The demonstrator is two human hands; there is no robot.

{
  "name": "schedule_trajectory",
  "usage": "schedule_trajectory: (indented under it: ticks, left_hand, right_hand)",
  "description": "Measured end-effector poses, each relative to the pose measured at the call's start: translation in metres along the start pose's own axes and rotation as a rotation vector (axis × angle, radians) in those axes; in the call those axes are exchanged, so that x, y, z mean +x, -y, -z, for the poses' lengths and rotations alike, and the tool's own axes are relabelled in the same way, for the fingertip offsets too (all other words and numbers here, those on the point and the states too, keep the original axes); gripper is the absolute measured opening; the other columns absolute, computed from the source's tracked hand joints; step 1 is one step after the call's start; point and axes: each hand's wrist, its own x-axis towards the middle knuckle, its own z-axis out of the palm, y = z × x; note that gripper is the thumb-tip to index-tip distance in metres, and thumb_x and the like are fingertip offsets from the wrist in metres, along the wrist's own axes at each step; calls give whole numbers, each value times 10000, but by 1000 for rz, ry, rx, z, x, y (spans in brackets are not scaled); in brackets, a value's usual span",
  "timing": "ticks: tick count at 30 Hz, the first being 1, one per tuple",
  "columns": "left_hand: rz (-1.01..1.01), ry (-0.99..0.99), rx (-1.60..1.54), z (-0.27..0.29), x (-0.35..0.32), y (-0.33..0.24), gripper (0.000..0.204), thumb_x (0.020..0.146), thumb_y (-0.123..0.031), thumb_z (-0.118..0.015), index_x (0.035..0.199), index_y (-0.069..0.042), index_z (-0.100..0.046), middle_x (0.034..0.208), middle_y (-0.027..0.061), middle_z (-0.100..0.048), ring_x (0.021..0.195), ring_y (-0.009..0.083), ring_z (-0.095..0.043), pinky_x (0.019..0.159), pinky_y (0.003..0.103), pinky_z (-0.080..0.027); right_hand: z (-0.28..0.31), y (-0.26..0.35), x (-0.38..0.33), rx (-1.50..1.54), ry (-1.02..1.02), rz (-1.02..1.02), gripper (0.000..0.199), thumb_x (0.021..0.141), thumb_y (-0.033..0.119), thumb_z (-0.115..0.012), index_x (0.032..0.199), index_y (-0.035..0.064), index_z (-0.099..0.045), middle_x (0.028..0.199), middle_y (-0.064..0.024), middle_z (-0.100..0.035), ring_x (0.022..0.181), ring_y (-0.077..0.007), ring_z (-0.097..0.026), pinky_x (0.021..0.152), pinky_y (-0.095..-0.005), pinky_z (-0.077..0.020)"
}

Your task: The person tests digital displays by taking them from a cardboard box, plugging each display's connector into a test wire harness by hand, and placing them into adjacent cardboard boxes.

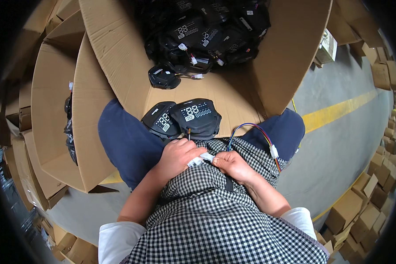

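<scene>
My left hand (179, 155) is closed, its fingers pinched at white plug connectors (195, 162) in my lap. A second white connector (207, 156) spans the gap between my hands, its end pinched by my right hand (233, 165). Beyond my left hand, two black display units (196, 118) with white-printed faces lie overlapping at the carton's near edge. A short lead drops from the nearer one toward my left fingers. Multicoloured wires (255, 126) arc past my right knee to another white connector (273, 152). My fingertips partly hide how the connectors meet.
A large open carton (112, 48) before me holds a heap of black display units (207, 33); one unit (164, 77) lies apart from it. Another carton (53, 105) with more units stands at left. Piled cartons (345, 209) line the right, past a yellow floor stripe (339, 110).
</scene>
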Motion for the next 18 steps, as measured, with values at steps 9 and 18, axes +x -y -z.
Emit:
schedule_trajectory:
  ticks: [9, 18]
  left_hand:
    - [149, 87, -304, 6, -2, 8, 200, 773, -233, -700, 959, -164, -716, 774, 27, -575, 766, 247, -586, 656, 370, -458]
    - [203, 137, -321, 9, 6, 10, 205, 784, -221, -722, 970, -136, -716, 758, 53, -588, 754, 262, -576, 676, 369, -458]
  right_hand:
    - [7, 9, 15, -94, 146, -91, 230, 960, 195, -600, 804, 39, -664, 563, 91, -467, 490, -11, -335, 446, -204, -234]
    - [9, 8, 21, -165, 80, -57, 230, 973, 175, -576, 820, 23, -654, 671, 90, -507, 601, -20, -401, 530, -204, -329]
